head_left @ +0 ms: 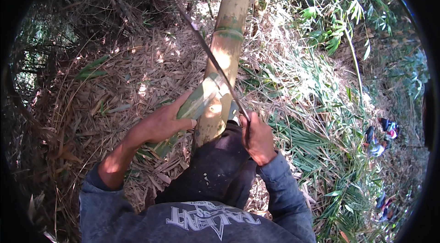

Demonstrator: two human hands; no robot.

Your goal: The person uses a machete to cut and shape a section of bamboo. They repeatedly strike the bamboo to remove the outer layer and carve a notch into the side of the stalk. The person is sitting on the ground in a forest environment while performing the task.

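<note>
Head view shows the thick bamboo pole (228, 46) in the middle of the frame, running from the top edge down to your knee, and that is what you are working on. You press your left hand (162, 123) on a green strip of bamboo (195, 104) that peels off the pole's left side, with your fingers lying over it. Your right hand (259, 138) is closed tight around the handle of a long thin blade (211, 53), which slants up to the upper left and crosses in front of the pole. To do this step well, I think you should keep your left fingers away from the sharp edge, hold the strip firm, and let the blade follow the grain, not jump. Keep your knee steady under the pole too. It looks tan and yellow, smooth, with a green ring (228, 33) near the top and bright sun spots on it. Your dark trouser leg (217, 169) sits just below it. All around lie dry leaves (137, 73) on the left, and green grass (321, 119) grows on the right. Some small coloured things (382, 137) lie far off at the right edge; I cannot tell what they are.
</note>
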